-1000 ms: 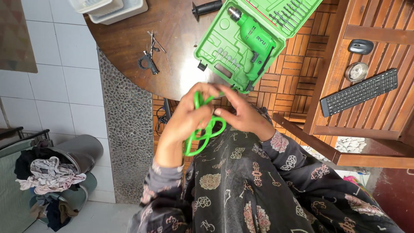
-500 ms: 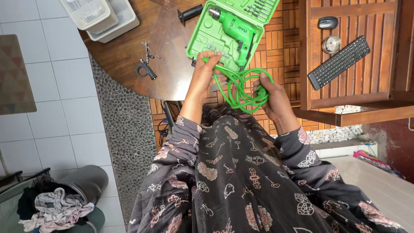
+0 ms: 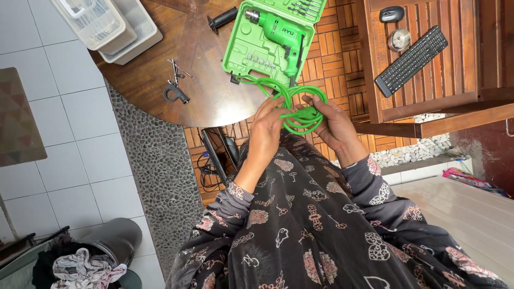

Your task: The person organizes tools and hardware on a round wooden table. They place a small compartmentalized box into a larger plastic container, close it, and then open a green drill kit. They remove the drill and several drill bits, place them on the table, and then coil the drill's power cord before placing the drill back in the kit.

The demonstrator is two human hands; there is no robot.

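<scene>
between both hands, just past the edge of the round wooden table (image 3: 209,101), a bright green power cord (image 3: 293,104) is gathered into several loose, overlapping loops. one strand runs up to the green drill (image 3: 279,33) lying in its open green case (image 3: 251,51). left hand (image 3: 270,128) fingers curl around the loops; right hand (image 3: 332,123) pinches them from the other side.

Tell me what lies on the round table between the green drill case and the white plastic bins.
In the head view, a black side handle lies near the green drill case, and small metal parts sit on the round table below the white plastic bins.
</scene>
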